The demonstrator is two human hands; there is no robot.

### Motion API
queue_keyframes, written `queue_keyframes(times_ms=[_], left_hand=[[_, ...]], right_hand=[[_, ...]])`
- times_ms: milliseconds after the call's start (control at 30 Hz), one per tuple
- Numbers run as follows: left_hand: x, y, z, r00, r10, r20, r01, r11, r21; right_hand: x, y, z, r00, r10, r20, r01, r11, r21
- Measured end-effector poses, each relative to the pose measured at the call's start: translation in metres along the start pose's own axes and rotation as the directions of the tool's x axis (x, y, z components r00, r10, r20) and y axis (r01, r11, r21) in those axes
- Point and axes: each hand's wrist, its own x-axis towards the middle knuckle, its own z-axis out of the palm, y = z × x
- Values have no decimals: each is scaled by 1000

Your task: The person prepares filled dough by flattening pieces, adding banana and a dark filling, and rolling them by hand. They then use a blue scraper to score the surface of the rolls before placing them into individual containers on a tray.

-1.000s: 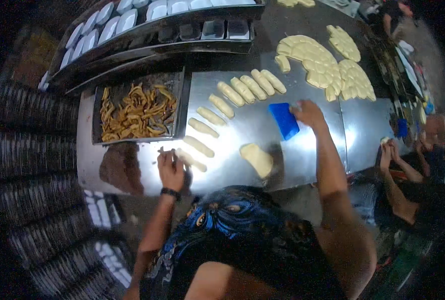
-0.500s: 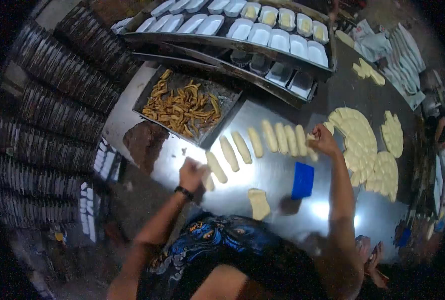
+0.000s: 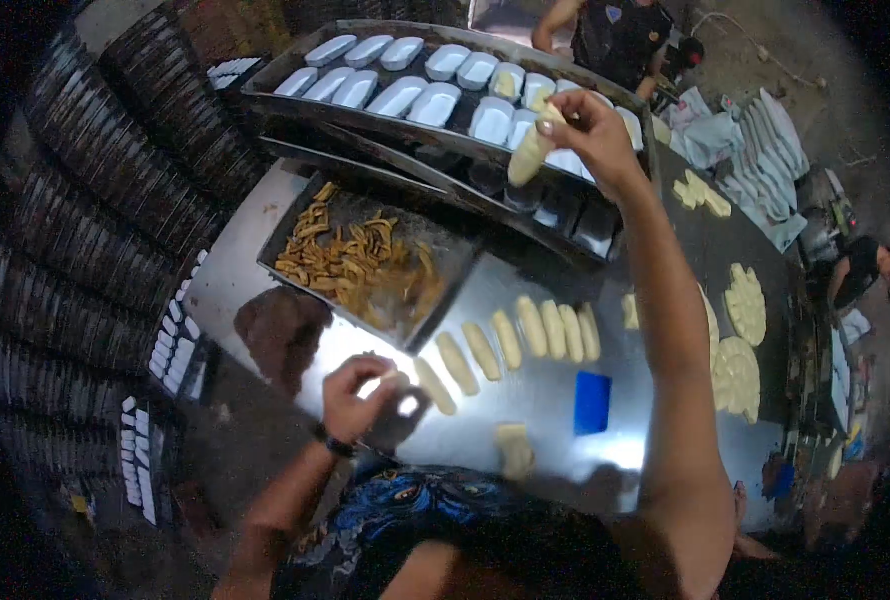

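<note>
My right hand [image 3: 590, 140] pinches one end of a dough roll [image 3: 532, 155], which hangs over the front edge of a tray [image 3: 365, 118] lined with white paper molds [image 3: 435, 103]. Two molds near it hold dough. My left hand [image 3: 357, 400] is low over the metal table, thumb and fingertips curled toward each other with a gap between them and nothing visible inside. Just right of it begins a curved row of dough rolls [image 3: 482, 352]. A flat dough piece [image 3: 515, 450] and a blue scraper [image 3: 592, 403] lie nearer my body.
A tray of brown strips [image 3: 355, 260] sits left of centre. Large dough slabs [image 3: 737, 375] lie at right, by plastic bags [image 3: 765, 150]. One person [image 3: 620, 45] stands behind the trays, another [image 3: 855, 275] at far right. Stacked dark trays [image 3: 75, 220] fill the left.
My right hand has lifted a dough roll from the right end of the row up to the molds. My left hand has moved slightly left, off the row's left end. The view has shifted.
</note>
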Motion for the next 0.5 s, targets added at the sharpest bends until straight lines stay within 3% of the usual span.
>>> queue_keyframes(times_ms=[67,167,267,400,433,500], left_hand=[[11,5,-14,997,83,-7,-83,997,8],[23,12,-40,993,115,20,-116,991,59],[31,16,-57,995,100,-28,-100,995,19],[49,10,-72,997,70,-14,-70,996,-52],[56,10,-75,996,86,0,-86,995,-46],[72,11,-75,992,123,20,-122,992,-40]], right_hand=[[54,30,-2,989,-147,28,149,953,-265],[97,45,9,994,-109,-15,107,988,-109],[116,55,10,1000,1,3,-1,997,-76],[136,123,0,954,291,75,-236,881,-409],[133,134,7,988,153,17,-123,850,-512],[138,143,1,991,63,-117,-103,924,-368]])
